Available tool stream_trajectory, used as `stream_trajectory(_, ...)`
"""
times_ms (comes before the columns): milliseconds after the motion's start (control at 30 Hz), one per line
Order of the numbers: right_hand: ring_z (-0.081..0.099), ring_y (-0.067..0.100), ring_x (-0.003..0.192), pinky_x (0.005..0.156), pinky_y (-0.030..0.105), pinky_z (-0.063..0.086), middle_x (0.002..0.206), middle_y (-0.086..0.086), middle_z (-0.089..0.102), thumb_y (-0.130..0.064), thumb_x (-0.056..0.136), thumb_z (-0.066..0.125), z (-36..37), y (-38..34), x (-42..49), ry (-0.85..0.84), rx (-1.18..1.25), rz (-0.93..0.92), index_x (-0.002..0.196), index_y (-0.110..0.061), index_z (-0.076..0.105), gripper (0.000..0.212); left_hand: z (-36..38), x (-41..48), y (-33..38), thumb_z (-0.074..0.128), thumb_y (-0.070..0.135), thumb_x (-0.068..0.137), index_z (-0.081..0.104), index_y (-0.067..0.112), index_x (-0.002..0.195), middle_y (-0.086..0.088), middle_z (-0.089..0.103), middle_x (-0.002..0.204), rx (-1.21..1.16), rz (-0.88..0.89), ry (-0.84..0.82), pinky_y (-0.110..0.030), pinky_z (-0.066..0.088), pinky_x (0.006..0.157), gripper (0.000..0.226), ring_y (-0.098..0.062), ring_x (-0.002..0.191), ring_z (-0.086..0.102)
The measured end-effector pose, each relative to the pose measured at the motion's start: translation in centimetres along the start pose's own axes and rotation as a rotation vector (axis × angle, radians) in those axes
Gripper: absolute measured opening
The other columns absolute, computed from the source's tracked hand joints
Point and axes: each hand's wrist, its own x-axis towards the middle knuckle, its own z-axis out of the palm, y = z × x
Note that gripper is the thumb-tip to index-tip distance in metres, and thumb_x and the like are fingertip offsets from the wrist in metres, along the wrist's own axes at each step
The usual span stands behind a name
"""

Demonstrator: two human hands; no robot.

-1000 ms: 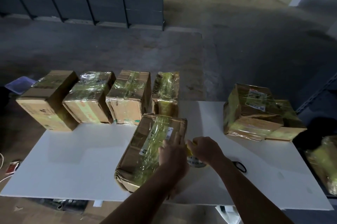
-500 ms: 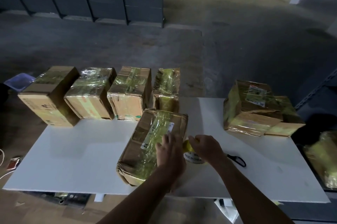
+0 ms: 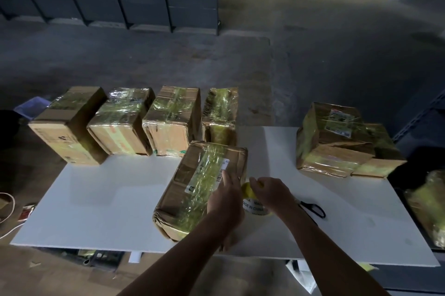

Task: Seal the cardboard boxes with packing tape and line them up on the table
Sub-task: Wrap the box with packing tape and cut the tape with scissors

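A cardboard box (image 3: 192, 189) wrapped in yellowish tape lies near the front middle of the white table (image 3: 96, 211). My left hand (image 3: 226, 201) rests on the box's right top edge with fingers laid flat on the tape. My right hand (image 3: 272, 193) grips a yellow tape roll (image 3: 252, 201) just right of the box. Along the table's far edge stand several taped boxes in a row (image 3: 144, 124). Two more boxes (image 3: 337, 141) sit stacked at the back right.
Black-handled scissors (image 3: 313, 207) lie on the table right of my right hand. Another taped box (image 3: 428, 206) sits off the table's right end. Dark shelving stands at the far left, with a blue bin (image 3: 31, 107) on the floor.
My left hand has slid a little forward along the box top. The right hand stays on the tape roll. The view has tilted slightly down.
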Motion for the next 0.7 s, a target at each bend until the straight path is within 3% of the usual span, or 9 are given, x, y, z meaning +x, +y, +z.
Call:
stream_trajectory(200,0.049,0.017,0.057,0.052,0.026,0.034,0.055,-0.001,0.047,-0.042,0.094,0.049,-0.9,-0.5,0.6,0.003,0.016,-0.048,0.06,-0.014,0.051,0.044,0.1,0.4,-0.8,0.056,0.014,0.09,0.012,0.008,0.151,-0.013,0.024,0.156,-0.129,-0.014,0.053,-0.032,0.047,0.067,0.075,-0.032,0.101,0.066)
stream_trajectory(333,0.052,0.017,0.056,0.055,0.028,0.039,0.057,0.002,0.051,-0.045,0.093,0.049,-0.7,-0.9,1.0,-0.039,0.06,-0.051,0.061,-0.013,0.053,0.046,-0.3,0.4,-1.6,0.053,0.012,0.09,0.015,0.012,0.15,-0.008,0.04,0.147,-0.166,0.011,0.08,-0.033,0.05,0.067,0.071,-0.03,0.092,0.067)
stream_trajectory(433,0.047,0.018,0.056,0.054,0.028,0.035,0.055,0.002,0.046,-0.045,0.093,0.048,-0.2,-1.1,0.9,-0.065,0.045,-0.027,0.058,-0.013,0.047,0.047,-0.7,-0.2,-2.0,0.052,0.028,0.095,0.013,0.011,0.151,-0.009,0.014,0.16,0.021,0.029,0.011,-0.034,0.052,0.07,0.071,-0.028,0.096,0.066)
stream_trajectory(533,0.047,0.019,0.057,0.055,0.029,0.035,0.056,0.003,0.047,-0.044,0.093,0.049,0.0,-1.0,0.7,-0.069,0.039,-0.01,0.059,-0.012,0.047,0.047,-0.8,-0.7,-2.2,0.06,0.04,0.09,-0.003,0.009,0.152,-0.024,-0.009,0.158,0.158,-0.004,-0.093,-0.037,0.052,0.075,0.093,-0.034,0.103,0.063)
stream_trajectory(700,0.049,0.018,0.057,0.053,0.028,0.034,0.057,0.002,0.048,-0.046,0.094,0.047,0.1,-1.0,0.6,-0.074,0.057,0.005,0.062,-0.011,0.05,0.048,-1.0,-0.3,-1.5,0.056,0.02,0.092,-0.004,0.008,0.152,-0.033,-0.013,0.153,0.116,-0.05,-0.125,-0.029,0.044,0.06,0.086,-0.034,0.103,0.066)
